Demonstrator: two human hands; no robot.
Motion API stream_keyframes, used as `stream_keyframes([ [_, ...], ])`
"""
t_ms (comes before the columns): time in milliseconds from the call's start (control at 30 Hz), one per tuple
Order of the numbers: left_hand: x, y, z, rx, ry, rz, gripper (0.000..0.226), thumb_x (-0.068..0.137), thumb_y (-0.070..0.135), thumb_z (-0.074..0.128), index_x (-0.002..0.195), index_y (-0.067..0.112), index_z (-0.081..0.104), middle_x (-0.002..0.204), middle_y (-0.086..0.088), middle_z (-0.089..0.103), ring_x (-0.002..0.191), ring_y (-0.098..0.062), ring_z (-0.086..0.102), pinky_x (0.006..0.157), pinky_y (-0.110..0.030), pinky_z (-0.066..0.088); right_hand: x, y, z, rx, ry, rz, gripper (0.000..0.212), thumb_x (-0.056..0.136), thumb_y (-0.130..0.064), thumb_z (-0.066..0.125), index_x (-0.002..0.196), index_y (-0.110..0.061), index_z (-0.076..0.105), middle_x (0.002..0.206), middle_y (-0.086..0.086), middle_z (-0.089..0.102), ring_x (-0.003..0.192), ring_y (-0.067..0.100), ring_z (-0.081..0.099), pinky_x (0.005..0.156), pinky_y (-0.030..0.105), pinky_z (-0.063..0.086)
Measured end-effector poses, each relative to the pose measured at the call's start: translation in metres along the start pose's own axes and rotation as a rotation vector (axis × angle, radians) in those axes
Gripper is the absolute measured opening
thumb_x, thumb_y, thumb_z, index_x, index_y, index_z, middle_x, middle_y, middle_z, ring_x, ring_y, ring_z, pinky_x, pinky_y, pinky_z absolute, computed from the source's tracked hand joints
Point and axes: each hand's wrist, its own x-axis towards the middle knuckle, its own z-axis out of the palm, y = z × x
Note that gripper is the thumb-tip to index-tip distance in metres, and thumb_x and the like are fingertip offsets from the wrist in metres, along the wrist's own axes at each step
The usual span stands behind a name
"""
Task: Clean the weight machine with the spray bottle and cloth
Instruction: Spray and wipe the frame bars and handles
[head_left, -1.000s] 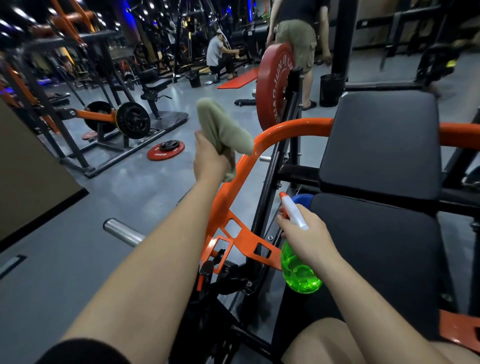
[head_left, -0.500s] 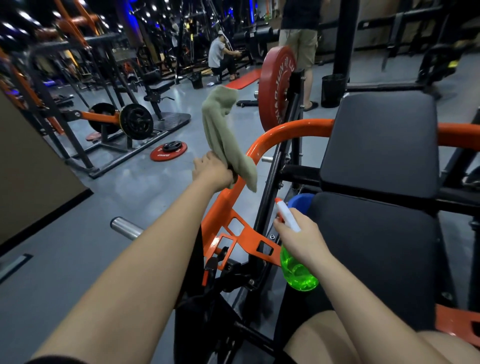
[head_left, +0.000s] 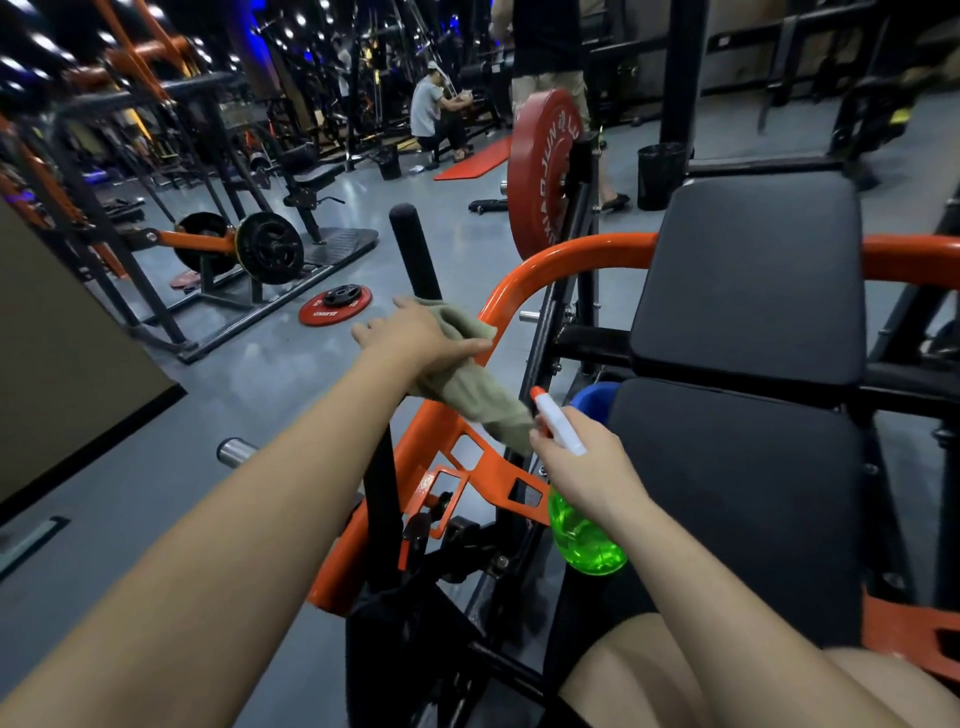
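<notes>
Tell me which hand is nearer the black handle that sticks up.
Left. The left hand, holding the cloth on the orange bar, is just below the black handle. The right hand, gripping the spray bottle, is lower and to the right, beside the seat pad.

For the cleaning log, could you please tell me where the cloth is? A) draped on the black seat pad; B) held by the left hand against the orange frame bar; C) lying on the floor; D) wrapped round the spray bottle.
B: the left hand holds the cloth on the orange frame bar.
</notes>
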Motion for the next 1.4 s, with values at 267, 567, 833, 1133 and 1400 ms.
stream_keyframes([
  [267,0.032,-0.023,0.037,-0.128,-0.047,0.154,0.135,0.060,0.100,0.039,0.155,0.005,0.025,0.139,-0.017,0.046,0.130,-0.036,0.037,0.103,-0.050,0.044,0.002,0.006,0.007,-0.003,-0.001,-0.029,0.020,0.098,-0.039,0.053,0.091,-0.020,0.057,0.082,0.003,0.064,0.069,0.021,0.059,0.071,0.040,0.051],
  [567,0.047,-0.036,0.034,-0.833,-0.309,0.187,0.041,0.077,0.037,0.087,0.108,0.014,0.073,0.100,-0.003,0.077,0.094,-0.018,0.075,0.072,-0.027,0.059,-0.001,0.009,0.013,-0.013,-0.071,-0.071,0.024,0.099,-0.045,0.054,0.102,-0.021,0.059,0.092,0.005,0.065,0.082,0.024,0.060,0.067,0.033,0.046],
  [833,0.036,-0.032,0.020,-0.778,-0.314,-0.021,0.049,0.080,0.057,0.078,0.093,0.011,0.066,0.092,-0.014,0.072,0.085,-0.032,0.072,0.072,-0.039,0.059,-0.002,0.006,0.005,-0.014,-0.039,-0.044,0.021,0.099,-0.040,0.054,0.099,-0.020,0.061,0.081,0.001,0.063,0.075,0.027,0.058,0.065,0.035,0.042],
  [1133,-0.007,-0.002,0.036,-0.024,0.077,0.001,0.087,0.092,0.042,0.064,0.156,0.005,0.018,0.147,-0.015,0.043,0.131,-0.034,0.047,0.098,-0.052,0.048,-0.015,0.000,0.005,-0.028,-0.064,-0.025,0.020,0.101,-0.038,0.055,0.109,-0.022,0.062,0.092,0.005,0.066,0.081,0.025,0.061,0.067,0.035,0.043],
  [1400,-0.010,-0.026,0.009,-0.181,-0.211,0.073,0.077,0.081,0.050,0.064,0.143,0.013,0.035,0.104,-0.005,0.066,0.082,-0.024,0.071,0.088,-0.042,0.059,-0.028,-0.002,-0.001,0.013,-0.050,-0.055,0.022,0.098,-0.038,0.059,0.086,-0.019,0.058,0.086,0.009,0.063,0.067,0.016,0.047,0.063,0.034,0.039],
])
